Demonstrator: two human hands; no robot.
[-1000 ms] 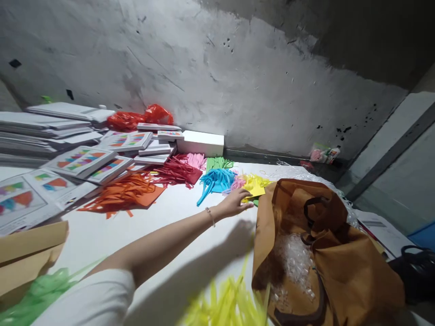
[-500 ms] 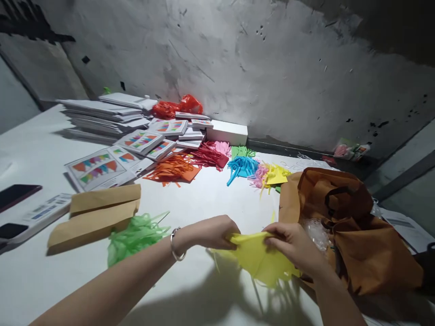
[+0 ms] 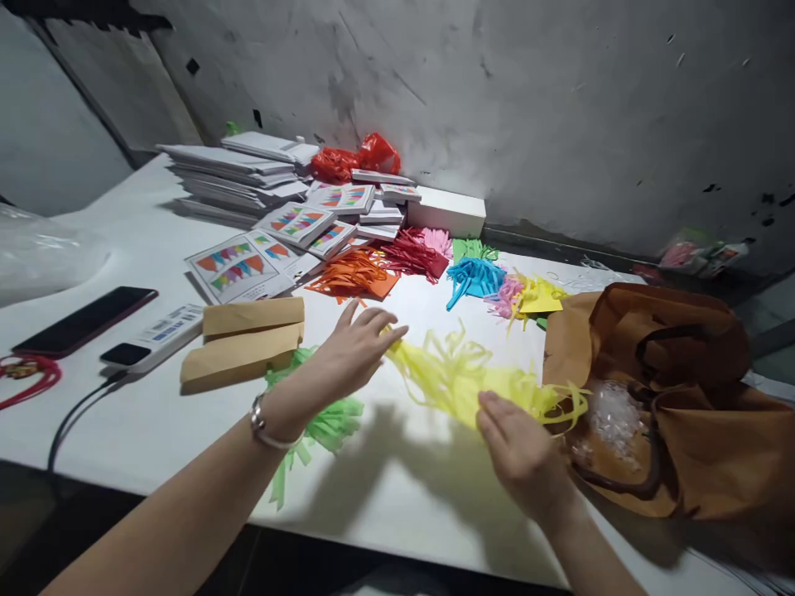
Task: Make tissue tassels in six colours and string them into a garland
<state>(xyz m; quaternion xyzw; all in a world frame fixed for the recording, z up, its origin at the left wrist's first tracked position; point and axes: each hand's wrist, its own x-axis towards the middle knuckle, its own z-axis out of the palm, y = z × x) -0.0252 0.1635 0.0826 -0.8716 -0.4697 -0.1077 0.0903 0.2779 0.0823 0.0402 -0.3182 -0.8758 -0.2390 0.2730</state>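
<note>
A yellow fringed paper piece (image 3: 460, 381) stretches over the white table (image 3: 397, 488) between my hands. My left hand (image 3: 354, 352) is open, fingers spread, its fingertips touching the paper's left end. My right hand (image 3: 518, 451) pinches the paper's right part, with yellow strips hanging past it. A green fringed paper piece (image 3: 314, 422) lies under my left wrist. Two folded brown envelopes (image 3: 245, 339) rest just left of it.
An open brown bag (image 3: 671, 397) with clear plastic inside sits at the right. Coloured fringed papers (image 3: 472, 277), printed cards (image 3: 239, 269) and white stacks (image 3: 229, 174) fill the back. A phone (image 3: 84, 319), a power bank (image 3: 152, 339) and a cable lie left. The table edge runs near me.
My hands have drawn apart and the yellow paper has spread out long between them. My left hand has opened from a pinch. The view has shifted right and back.
</note>
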